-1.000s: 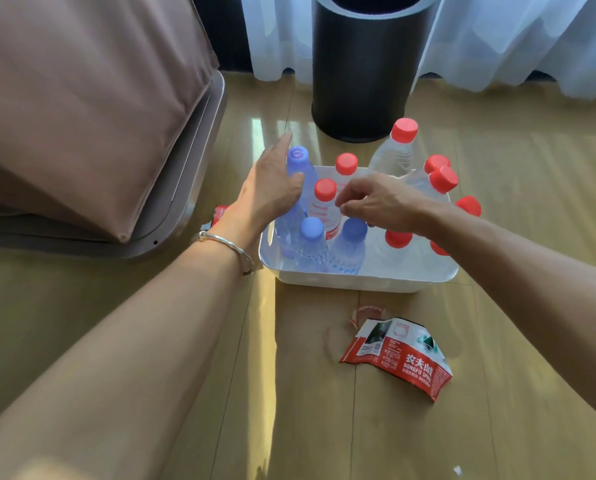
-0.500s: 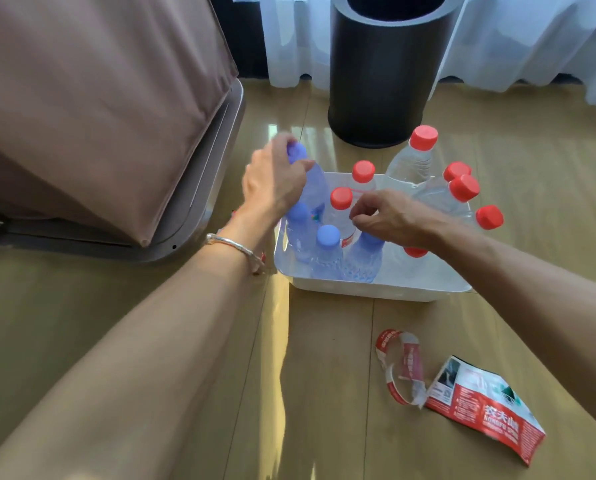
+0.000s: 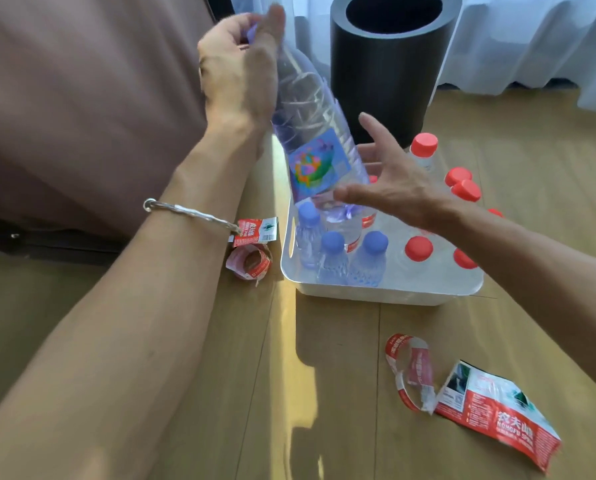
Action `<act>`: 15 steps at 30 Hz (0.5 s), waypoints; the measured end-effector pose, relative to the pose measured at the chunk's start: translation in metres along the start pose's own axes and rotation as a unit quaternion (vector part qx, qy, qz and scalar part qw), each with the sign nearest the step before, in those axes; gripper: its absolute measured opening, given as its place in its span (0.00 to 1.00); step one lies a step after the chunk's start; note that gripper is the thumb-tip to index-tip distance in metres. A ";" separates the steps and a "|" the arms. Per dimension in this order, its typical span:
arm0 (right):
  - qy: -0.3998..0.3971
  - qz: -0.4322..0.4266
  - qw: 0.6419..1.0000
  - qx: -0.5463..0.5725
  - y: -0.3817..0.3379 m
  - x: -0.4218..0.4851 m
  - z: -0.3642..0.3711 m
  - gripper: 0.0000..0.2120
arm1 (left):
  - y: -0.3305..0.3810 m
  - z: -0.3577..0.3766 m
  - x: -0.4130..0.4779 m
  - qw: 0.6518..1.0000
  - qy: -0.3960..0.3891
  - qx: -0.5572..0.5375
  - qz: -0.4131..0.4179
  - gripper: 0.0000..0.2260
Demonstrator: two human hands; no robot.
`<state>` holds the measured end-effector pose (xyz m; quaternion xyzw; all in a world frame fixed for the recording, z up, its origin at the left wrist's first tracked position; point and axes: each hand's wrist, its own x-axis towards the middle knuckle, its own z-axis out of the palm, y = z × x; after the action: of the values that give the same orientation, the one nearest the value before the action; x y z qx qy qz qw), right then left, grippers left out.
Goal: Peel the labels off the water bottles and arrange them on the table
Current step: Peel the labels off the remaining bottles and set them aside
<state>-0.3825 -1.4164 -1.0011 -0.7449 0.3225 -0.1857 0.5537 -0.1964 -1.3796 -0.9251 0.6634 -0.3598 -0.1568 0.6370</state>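
Sitting centre on the wood surface, white plastic tub holds red-cap & purple-cap bottles. Clear plastic bottle w/ purple cap and colourful label is tilted above the tub's left end, neck gripped by left hand. Right hand is spread wide by its lower part, contact unclear. Torn red label lies near-right.

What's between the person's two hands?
In the head view, the tilted bottle, label still on, slants from the left hand down toward the open right hand.
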 end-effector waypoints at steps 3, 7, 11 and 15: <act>-0.041 -0.026 0.999 -0.001 0.004 0.003 0.008 0.61 | -0.003 0.001 -0.007 0.999 0.002 0.016 -0.037 0.12; -0.006 -0.067 0.992 -0.105 0.006 0.003 0.017 0.59 | -0.006 0.000 -0.017 0.996 0.005 0.035 -0.079 0.15; 0.005 -0.086 0.994 -0.065 0.007 -0.001 0.020 0.53 | -0.003 -0.002 -0.019 0.993 -0.022 0.054 -0.101 0.19; -0.001 -0.063 0.998 0.031 0.006 -0.010 0.024 0.43 | -0.003 -0.002 -0.022 0.989 -0.104 0.036 -0.101 0.18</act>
<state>-0.3760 -1.3937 -1.0135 -0.7462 0.2686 -0.2291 0.5644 -0.2099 -1.3635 -0.9330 0.6989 -0.3604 -0.2753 0.5531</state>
